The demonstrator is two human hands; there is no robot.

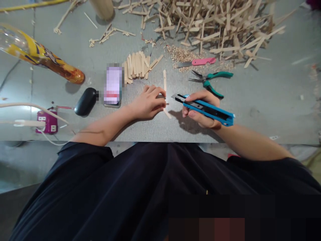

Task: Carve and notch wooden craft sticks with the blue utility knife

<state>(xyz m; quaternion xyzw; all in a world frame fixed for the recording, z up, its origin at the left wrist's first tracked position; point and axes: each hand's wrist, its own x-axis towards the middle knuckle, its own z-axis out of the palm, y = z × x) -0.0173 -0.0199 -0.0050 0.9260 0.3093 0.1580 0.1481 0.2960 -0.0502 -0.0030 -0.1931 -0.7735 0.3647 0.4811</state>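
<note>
My right hand [203, 108] is wrapped round a blue utility knife [210, 112]. Its blade is out and points left, a short gap from my left fingertips. My left hand [151, 102] rests low over the table with its fingers curled at a flat wooden craft stick [165, 80]. One length of stick shows above the fingers, and a shorter slanted wooden piece [167, 113] shows below them. My fingers hide the part between, so I cannot tell whether these are joined. Teal-handled pliers [207, 80] lie open beyond my right hand.
A large heap of craft sticks [215, 23] covers the back right. A pink-handled knife [203, 61] lies by wood shavings [182, 55]. Further left are a stick pile [136, 65], a phone [112, 85], a black mouse [85, 101], a bottle [47, 55] and a purple power socket [47, 121] with cables.
</note>
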